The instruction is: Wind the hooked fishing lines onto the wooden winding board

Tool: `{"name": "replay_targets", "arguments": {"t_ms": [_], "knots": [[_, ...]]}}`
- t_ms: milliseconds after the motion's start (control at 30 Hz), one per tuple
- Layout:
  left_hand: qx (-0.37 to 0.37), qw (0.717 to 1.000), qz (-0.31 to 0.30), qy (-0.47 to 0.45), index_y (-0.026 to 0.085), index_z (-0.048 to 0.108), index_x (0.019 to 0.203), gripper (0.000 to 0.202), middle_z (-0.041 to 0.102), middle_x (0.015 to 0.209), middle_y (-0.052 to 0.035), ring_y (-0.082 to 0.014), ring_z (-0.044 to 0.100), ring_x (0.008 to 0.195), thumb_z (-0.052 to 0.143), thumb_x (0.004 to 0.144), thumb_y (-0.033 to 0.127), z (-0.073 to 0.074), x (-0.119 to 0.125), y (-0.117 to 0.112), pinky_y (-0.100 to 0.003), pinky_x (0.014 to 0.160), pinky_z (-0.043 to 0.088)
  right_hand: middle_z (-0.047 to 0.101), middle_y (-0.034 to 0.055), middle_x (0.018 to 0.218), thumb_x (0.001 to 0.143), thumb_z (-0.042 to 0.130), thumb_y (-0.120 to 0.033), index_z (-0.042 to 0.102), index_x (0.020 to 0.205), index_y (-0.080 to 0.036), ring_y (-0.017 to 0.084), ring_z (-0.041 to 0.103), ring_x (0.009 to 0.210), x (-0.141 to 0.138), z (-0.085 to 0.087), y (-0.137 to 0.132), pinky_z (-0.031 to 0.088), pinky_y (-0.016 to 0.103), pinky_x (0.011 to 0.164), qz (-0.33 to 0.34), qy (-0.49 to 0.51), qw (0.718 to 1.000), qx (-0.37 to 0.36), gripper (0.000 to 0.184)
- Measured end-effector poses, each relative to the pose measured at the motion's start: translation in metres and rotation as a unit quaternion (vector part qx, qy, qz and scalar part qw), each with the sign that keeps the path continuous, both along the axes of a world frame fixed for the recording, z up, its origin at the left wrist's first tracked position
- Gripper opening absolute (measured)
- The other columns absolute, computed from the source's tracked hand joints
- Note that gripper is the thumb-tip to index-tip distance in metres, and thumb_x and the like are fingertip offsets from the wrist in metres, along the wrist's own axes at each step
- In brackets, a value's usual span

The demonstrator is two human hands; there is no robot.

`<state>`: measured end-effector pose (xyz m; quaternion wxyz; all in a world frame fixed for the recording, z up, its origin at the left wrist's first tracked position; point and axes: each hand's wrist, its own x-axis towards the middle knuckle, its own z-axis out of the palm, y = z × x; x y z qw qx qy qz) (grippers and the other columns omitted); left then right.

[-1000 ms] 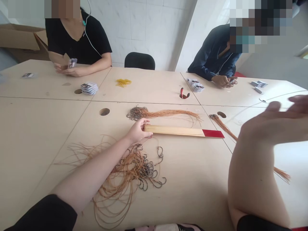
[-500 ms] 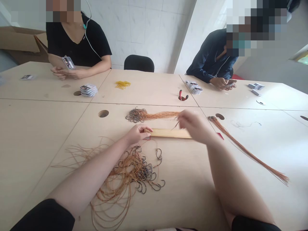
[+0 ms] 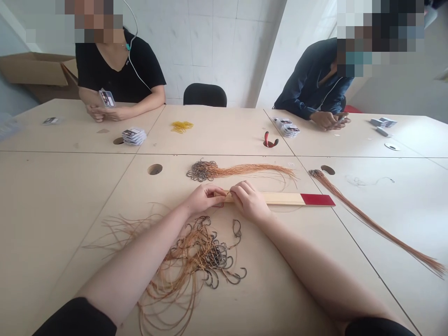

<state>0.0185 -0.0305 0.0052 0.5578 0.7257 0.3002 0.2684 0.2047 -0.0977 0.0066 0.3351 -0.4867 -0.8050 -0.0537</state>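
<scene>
My left hand point(image 3: 206, 199) is closed in a pinch at the left end of a flat wooden strip point(image 3: 284, 199) with a red right end. Right beside it, my right hand point(image 3: 249, 200) pinches over the same strip, fingertips almost meeting the left ones. A short bit of brown fishing line shows between them; the fingers hide most of it. Below the hands lies a loose tangle of fishing hooks point(image 3: 217, 255) with orange-brown lines. Beyond the strip rests a neater bundle of hooks point(image 3: 202, 170), its lines stretched to the right.
Another hooked line bundle point(image 3: 378, 224) runs diagonally at the right. Across the table point(image 3: 70, 196) sit two people, their hands on small items. Red-handled pliers point(image 3: 269, 141) stand in a table hole. Yellow bands point(image 3: 181, 126) and stacks of small packs point(image 3: 134, 136) lie farther back.
My right hand has moved left along the strip to meet my left hand, uncovering the strip's red end. The view has shifted slightly.
</scene>
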Motion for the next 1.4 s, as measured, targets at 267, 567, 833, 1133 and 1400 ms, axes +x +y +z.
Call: {"name": "replay_targets", "arguments": {"t_ms": [267, 567, 833, 1133, 1400], "knots": [[-0.056, 0.998, -0.012, -0.002, 0.014, 0.061, 0.088, 0.038, 0.062, 0.082, -0.0036, -0.0134, 0.058, 0.074, 0.077, 0.06, 0.035, -0.001, -0.003, 0.001, -0.027, 0.067, 0.047, 0.058, 0.0093, 0.093, 0.09, 0.042, -0.017, 0.057, 0.097, -0.019, 0.021, 0.049, 0.091, -0.004, -0.002, 0.003, 0.046, 0.035, 0.08, 0.049, -0.028, 0.998, 0.036, 0.017], [-0.019, 0.999, -0.05, -0.009, 0.014, 0.066, 0.086, 0.024, 0.063, 0.092, -0.0067, -0.017, 0.06, 0.084, 0.068, 0.072, 0.034, 0.001, -0.003, 0.001, -0.03, 0.076, 0.05, 0.057, 0.0081, 0.091, 0.091, 0.045, -0.021, 0.061, 0.098, -0.021, 0.019, 0.049, 0.09, -0.007, -0.008, 0.01, 0.048, 0.034, 0.078, 0.053, -0.02, 0.998, 0.021, 0.018], [-0.008, 0.999, -0.042, -0.005, 0.016, 0.069, 0.082, 0.02, 0.064, 0.098, -0.0078, -0.0176, 0.061, 0.087, 0.064, 0.075, 0.035, 0.003, -0.003, 0.001, -0.031, 0.078, 0.051, 0.058, 0.0086, 0.09, 0.09, 0.045, -0.02, 0.063, 0.098, -0.019, 0.019, 0.05, 0.091, -0.009, -0.003, 0.009, 0.049, 0.033, 0.078, 0.059, -0.017, 0.998, 0.024, 0.02], [-0.072, 0.997, -0.022, -0.018, 0.014, 0.068, 0.076, 0.022, 0.066, 0.101, -0.0086, -0.0182, 0.061, 0.087, 0.066, 0.073, 0.036, 0.007, -0.003, 0.002, -0.033, 0.079, 0.051, 0.057, 0.0082, 0.091, 0.088, 0.048, -0.021, 0.06, 0.104, -0.021, 0.02, 0.051, 0.093, -0.008, -0.003, 0.007, 0.048, 0.035, 0.08, 0.045, -0.025, 0.999, 0.009, 0.02], [-0.117, 0.992, 0.027, -0.042, 0.013, 0.06, 0.063, 0.017, 0.065, 0.11, -0.0098, -0.0206, 0.059, 0.099, 0.066, 0.071, 0.028, 0.004, -0.006, 0.007, -0.037, 0.091, 0.044, 0.057, 0.0083, 0.092, 0.088, 0.046, -0.022, 0.06, 0.102, -0.02, 0.021, 0.049, 0.094, -0.008, -0.004, 0.006, 0.046, 0.036, 0.081, 0.037, -0.024, 0.999, 0.013, 0.019]]}}
